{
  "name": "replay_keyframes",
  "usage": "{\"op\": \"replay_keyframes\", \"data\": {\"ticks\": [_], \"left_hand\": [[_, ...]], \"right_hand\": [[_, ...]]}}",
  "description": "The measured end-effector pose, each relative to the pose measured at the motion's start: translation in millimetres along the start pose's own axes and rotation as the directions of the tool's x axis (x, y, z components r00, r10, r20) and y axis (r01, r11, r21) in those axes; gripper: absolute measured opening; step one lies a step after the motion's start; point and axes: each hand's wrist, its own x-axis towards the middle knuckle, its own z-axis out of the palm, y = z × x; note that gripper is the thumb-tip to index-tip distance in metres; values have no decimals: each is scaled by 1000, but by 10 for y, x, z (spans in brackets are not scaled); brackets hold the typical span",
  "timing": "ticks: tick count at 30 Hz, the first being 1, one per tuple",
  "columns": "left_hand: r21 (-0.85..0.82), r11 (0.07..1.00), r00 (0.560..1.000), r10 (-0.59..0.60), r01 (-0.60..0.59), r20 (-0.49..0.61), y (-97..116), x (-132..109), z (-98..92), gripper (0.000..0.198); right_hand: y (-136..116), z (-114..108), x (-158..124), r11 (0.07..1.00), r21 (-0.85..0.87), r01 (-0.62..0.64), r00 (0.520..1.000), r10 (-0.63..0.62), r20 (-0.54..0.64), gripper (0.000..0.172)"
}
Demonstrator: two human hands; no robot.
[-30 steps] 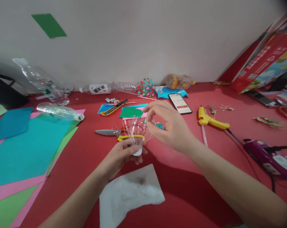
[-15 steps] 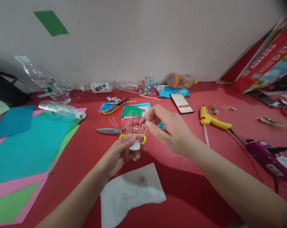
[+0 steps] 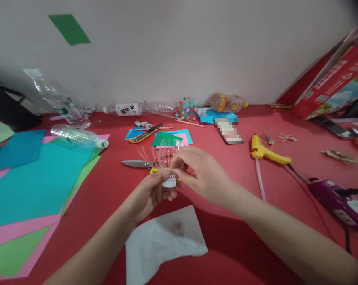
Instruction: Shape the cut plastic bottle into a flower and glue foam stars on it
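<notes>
My left hand (image 3: 155,187) is closed round the neck of a cut clear plastic bottle top (image 3: 169,183), its white cap pointing down. Thin clear strips fan upward from the neck, some bending outward on the left. At the base of the strips, my right hand (image 3: 196,170) has thumb and forefinger pinched together on a strip; the fingers partly hide it. Behind the bottle top lie scissors (image 3: 135,163) with yellow handles, mostly covered by my hands. A crumpled white paper sheet (image 3: 167,241) rests on the red table nearer to me.
Coloured paper sheets (image 3: 39,174) and a clear bottle (image 3: 74,135) lie left. Further back are a box cutter (image 3: 146,133), a labelled bottle (image 3: 127,109), colourful stars (image 3: 186,109) and a phone (image 3: 229,130). A yellow glue gun (image 3: 269,152) and purple power strip (image 3: 339,202) are right.
My right hand has moved down and slightly left, from the strips' upper part to their base near the neck. My left hand keeps its hold on the bottle top.
</notes>
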Motion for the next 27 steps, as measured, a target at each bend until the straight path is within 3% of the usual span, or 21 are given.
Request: {"op": "replay_keyframes", "data": {"ticks": [15, 22, 27], "left_hand": [[-116, 993, 1000, -16, 14, -15, -3, 1, 16, 16], [-180, 984, 999, -12, 4, -44, -29, 18, -25, 17], [-132, 991, 998, -7, -1, -57, -33, 24, -24, 20]], "right_hand": [[96, 237, -88, 997, -77, 24, 986, -36, -160, 13], [96, 313, -109, 995, -93, 37, 983, -53, -173, 14], [131, 373, -112, 996, -85, 11, 982, -27, -185, 14]]}}
